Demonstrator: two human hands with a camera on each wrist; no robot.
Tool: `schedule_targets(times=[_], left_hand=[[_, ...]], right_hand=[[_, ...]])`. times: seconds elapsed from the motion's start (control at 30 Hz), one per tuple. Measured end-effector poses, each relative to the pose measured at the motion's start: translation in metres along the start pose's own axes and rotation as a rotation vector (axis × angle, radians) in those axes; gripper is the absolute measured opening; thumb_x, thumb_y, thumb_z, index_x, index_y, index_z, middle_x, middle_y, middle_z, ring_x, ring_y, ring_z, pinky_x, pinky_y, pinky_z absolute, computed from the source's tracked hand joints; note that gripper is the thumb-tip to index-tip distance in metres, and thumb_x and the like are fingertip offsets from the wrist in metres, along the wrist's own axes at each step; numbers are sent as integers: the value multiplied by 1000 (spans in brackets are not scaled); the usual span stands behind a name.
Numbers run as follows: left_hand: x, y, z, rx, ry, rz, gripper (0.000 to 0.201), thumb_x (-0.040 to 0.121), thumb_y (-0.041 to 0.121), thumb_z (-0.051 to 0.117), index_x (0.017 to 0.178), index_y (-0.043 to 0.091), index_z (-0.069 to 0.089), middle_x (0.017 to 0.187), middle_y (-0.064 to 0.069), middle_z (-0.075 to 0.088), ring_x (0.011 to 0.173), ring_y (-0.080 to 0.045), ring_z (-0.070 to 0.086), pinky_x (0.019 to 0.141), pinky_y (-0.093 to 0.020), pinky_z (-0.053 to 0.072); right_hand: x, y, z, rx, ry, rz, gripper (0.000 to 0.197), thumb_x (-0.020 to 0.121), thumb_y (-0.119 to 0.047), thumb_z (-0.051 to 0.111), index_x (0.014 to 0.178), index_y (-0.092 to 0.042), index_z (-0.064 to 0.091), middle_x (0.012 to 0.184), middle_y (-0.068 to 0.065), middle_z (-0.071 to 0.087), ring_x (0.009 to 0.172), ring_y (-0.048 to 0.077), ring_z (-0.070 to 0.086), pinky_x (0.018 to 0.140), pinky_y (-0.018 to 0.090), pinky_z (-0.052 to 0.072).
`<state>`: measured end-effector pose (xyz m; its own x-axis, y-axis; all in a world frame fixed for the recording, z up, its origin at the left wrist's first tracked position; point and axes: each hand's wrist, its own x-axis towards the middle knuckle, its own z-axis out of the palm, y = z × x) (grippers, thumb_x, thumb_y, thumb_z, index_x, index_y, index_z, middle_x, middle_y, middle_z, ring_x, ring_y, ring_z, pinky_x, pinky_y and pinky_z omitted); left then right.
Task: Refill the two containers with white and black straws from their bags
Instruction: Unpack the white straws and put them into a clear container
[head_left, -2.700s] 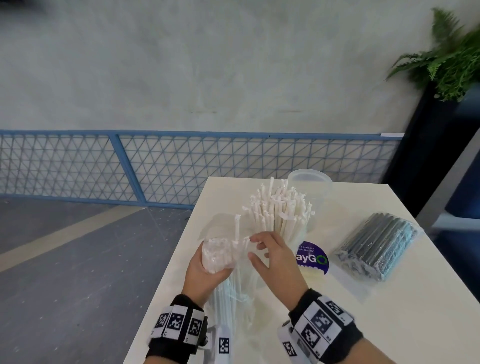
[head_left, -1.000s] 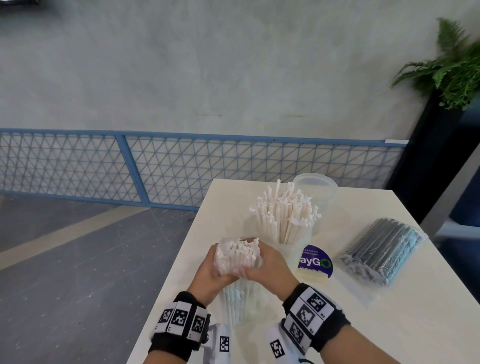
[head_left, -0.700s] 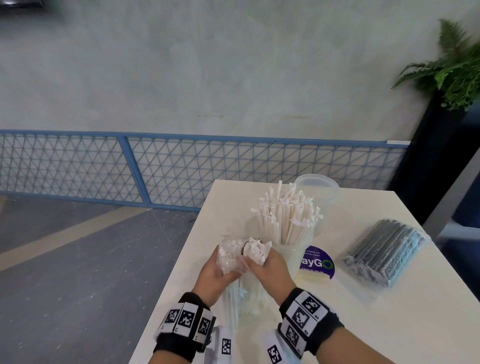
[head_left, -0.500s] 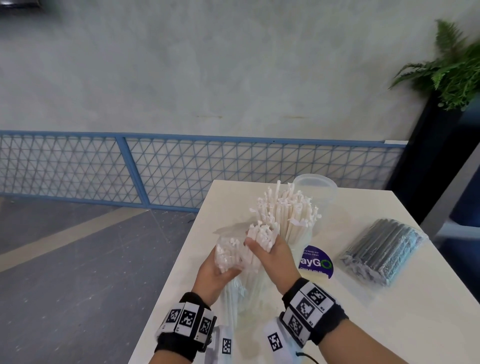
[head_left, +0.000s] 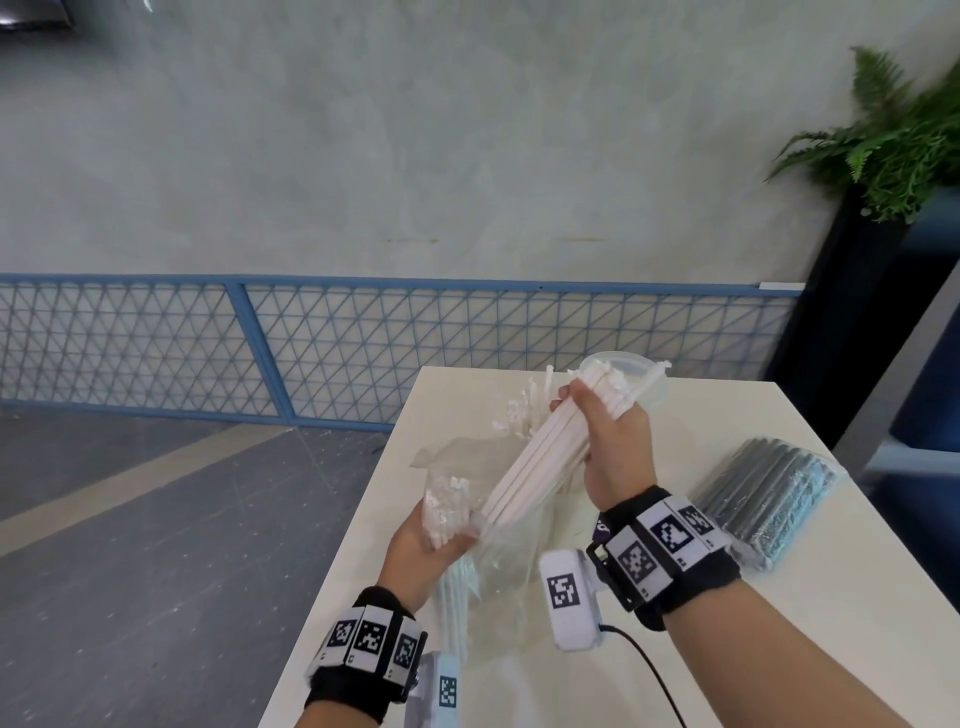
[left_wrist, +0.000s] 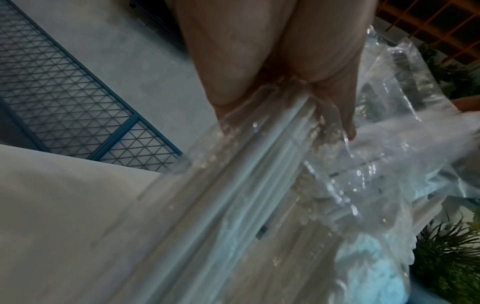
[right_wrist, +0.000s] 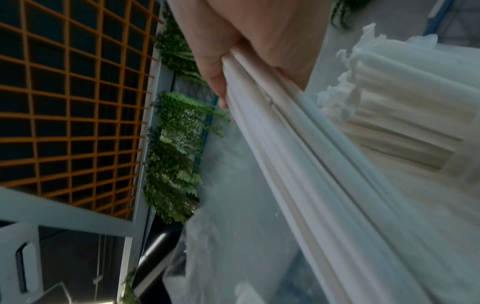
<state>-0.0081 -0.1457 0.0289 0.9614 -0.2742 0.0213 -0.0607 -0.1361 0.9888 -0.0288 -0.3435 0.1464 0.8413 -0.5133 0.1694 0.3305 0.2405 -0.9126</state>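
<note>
A: While the left hand (head_left: 423, 540) grips the clear bag (head_left: 498, 551) of white straws near its mouth, fingers curled round the bunched plastic, what's the right hand (head_left: 613, 441) on?

B: Fist clenched round a bundle of white straws (head_left: 535, 467). Bundle tilts up and right; its lower ends sit at the bag mouth by the left hand, upper ends stick out past the fist over the far cup (head_left: 631, 366).

A: Wrist views agree?

B: Yes. In the right wrist view, fingers wrap the straws near one end. In the left wrist view, thumb and fingers squeeze plastic with more straws inside the bag.

A: Containers?

B: Near cup is mostly hidden behind the right hand and bundle; only the straws in it (head_left: 517, 410) show, standing upright just left of the fist. Far cup is clear, right behind it; can't tell what's in it.

A: Black straws?

B: Sealed bag of black straws (head_left: 769, 493) lies flat on the table (head_left: 831, 623), right of the right wrist, well apart from the cups. Neither hand touches it.
</note>
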Motion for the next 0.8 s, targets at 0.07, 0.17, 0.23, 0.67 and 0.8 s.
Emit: schedule_targets(times=[0.07, 0.17, 0.23, 0.67, 0.8], left_hand=[[0, -1, -1, 0, -7, -7, 66, 66, 42, 80, 121, 15, 55, 113, 1, 68, 104, -6, 63, 78, -7, 48], [0, 0, 1, 20, 23, -22, 54, 73, 28, 78, 120, 16, 54, 110, 1, 66, 104, -6, 61, 74, -8, 49], [0, 0, 3, 51, 34, -19, 45, 76, 20, 75, 117, 19, 54, 108, 2, 67, 103, -9, 61, 76, -12, 47], [0, -3, 4, 38, 79, -56, 36, 75, 12, 75, 108, 14, 61, 102, 4, 70, 98, -8, 63, 73, -12, 44], [2, -4, 1, 0, 93, -66, 41, 66, 21, 80, 101, 5, 66, 97, 3, 74, 96, -9, 66, 80, -17, 46]], right_hand=[[7, -1, -4, 82, 56, 28, 15, 87, -7, 58, 74, -11, 64, 64, -2, 67, 62, 13, 64, 62, 29, 54], [9, 5, -10, 131, 87, 105, 4, 82, -3, 64, 80, -7, 64, 73, 5, 68, 67, 15, 66, 60, 26, 55], [3, 16, -11, 67, 43, 178, 11, 78, -2, 68, 87, -7, 66, 84, 8, 70, 79, 21, 67, 71, 32, 55], [-15, 31, -8, 39, 17, 258, 10, 80, -12, 66, 73, -11, 73, 91, 16, 66, 86, 27, 61, 80, 39, 46], [3, 2, -12, 107, 112, 165, 5, 81, -6, 64, 84, -3, 67, 86, 13, 69, 83, 25, 66, 77, 36, 54]])
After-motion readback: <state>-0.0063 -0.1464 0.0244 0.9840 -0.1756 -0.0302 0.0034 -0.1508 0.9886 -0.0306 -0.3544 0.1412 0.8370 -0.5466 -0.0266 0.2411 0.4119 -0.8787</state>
